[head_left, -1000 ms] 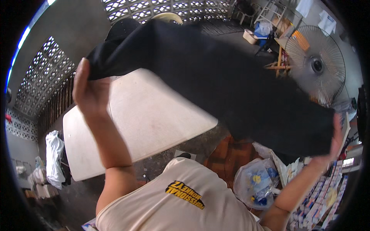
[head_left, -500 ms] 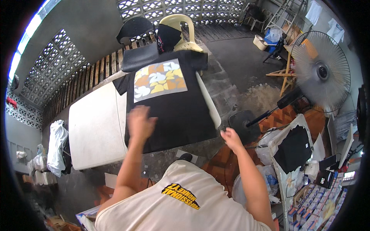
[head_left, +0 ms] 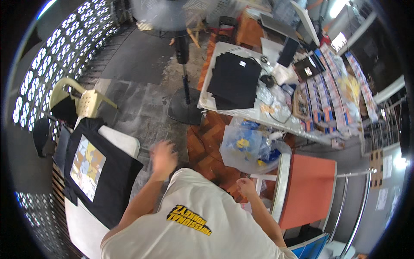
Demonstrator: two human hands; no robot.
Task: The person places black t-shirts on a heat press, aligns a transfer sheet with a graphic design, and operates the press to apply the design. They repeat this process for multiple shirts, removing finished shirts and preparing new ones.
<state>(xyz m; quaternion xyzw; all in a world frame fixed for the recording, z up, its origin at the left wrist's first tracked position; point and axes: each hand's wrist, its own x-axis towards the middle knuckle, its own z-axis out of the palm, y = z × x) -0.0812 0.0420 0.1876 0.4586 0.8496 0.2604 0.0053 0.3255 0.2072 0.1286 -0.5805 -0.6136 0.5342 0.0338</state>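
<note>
My left hand (head_left: 164, 160) is in the air over the floor, just off the near corner of a white table (head_left: 79, 224). It holds nothing I can see, and motion smears its fingers. A black T-shirt (head_left: 117, 172) lies flat on that table, with a printed panel (head_left: 87, 167) of yellow, grey, tan and white shapes on its front. My right hand (head_left: 246, 188) is in front of my body with its fingers curled in; what they hold, if anything, is hidden. A red-orange panel on a frame (head_left: 308, 190) stands to its right.
A standing fan (head_left: 183, 52) rises from a dark base ahead. Beyond it, a table (head_left: 207, 93) carries stacked black cloth (head_left: 235, 81), with rows of small boxes (head_left: 323, 95) at right. A clear plastic bag (head_left: 246, 149) sits under its edge. A cream chair (head_left: 89, 103) stands at far left.
My view has swung right, so the T-shirt is now at the left and the cloth-stacked table is ahead. My left hand has come away from over the shirt.
</note>
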